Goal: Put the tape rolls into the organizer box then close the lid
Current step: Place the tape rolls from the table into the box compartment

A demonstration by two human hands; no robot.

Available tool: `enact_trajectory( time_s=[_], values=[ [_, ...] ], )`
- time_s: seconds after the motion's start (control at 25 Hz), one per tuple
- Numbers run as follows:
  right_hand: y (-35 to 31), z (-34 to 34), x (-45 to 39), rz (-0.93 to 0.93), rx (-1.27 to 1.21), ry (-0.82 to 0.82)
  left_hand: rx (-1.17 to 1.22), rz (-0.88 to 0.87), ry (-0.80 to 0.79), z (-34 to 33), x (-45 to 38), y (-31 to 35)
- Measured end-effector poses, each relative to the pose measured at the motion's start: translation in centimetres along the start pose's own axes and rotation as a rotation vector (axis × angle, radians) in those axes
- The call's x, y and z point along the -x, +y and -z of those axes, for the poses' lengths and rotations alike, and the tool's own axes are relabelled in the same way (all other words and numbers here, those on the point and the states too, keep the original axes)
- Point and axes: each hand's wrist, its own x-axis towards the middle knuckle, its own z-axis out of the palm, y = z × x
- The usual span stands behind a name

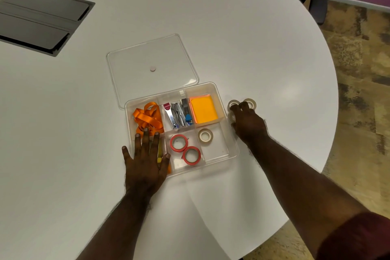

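A clear organizer box [233, 155] sits open on the white table, its clear lid [152, 57] lying flat behind it. One beige tape roll [205, 136] lies in the front right compartment, and two red tape rolls [179, 142] fill the compartment beside it. Right of the box, several beige tape rolls [250, 103] sit on the table. My right hand [249, 124] rests over them, fingertips touching the rolls; whether it grips one is hidden. My left hand [145, 163] lies flat with fingers spread on the box's front left corner.
Other compartments hold an orange ribbon [148, 117], metal clips and staplers [178, 115], and an orange note pad [203, 111]. A grey cable hatch [40, 18] sits at the table's back left. The round table's edge curves close on the right, with patterned carpet beyond.
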Motion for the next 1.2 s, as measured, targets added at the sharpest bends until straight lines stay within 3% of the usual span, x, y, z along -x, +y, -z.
enact_trajectory(
  time_s=[0.16,0.28,0.4,0.56,0.76,0.88,0.96,1.08,1.2],
  values=[
    [0.4,0.4,-0.1,0.008,-0.006,0.023,-0.018,0.0,0.0,-0.2,0.0,-0.1],
    [0.3,2.1,0.7,0.019,-0.122,0.157,-0.023,-0.008,0.022,-0.4,0.0,-0.1],
    [-1.3,4.8,2.2,0.158,-0.273,0.249,-0.018,-0.015,0.034,-0.3,0.1,-0.1],
    [-4.2,5.3,5.3,0.329,-0.131,0.118,-0.026,-0.012,0.024,-0.2,0.0,0.0],
    [-6.6,2.6,6.6,0.272,0.133,-0.109,-0.021,0.003,-0.001,-0.2,0.0,-0.1],
    [-7.2,1.9,6.2,0.266,0.168,-0.153,-0.016,0.007,-0.002,-0.1,0.0,0.1],
    [-7.0,2.2,6.0,0.281,0.113,-0.062,-0.009,0.006,-0.004,0.0,0.0,0.1],
    [-4.4,3.4,3.9,0.219,0.03,0.273,-0.004,0.001,0.0,0.0,0.1,0.1],
    [-0.1,4.3,0.7,0.03,-0.004,0.275,0.0,-0.001,0.0,0.0,0.1,0.1]
  ],
)
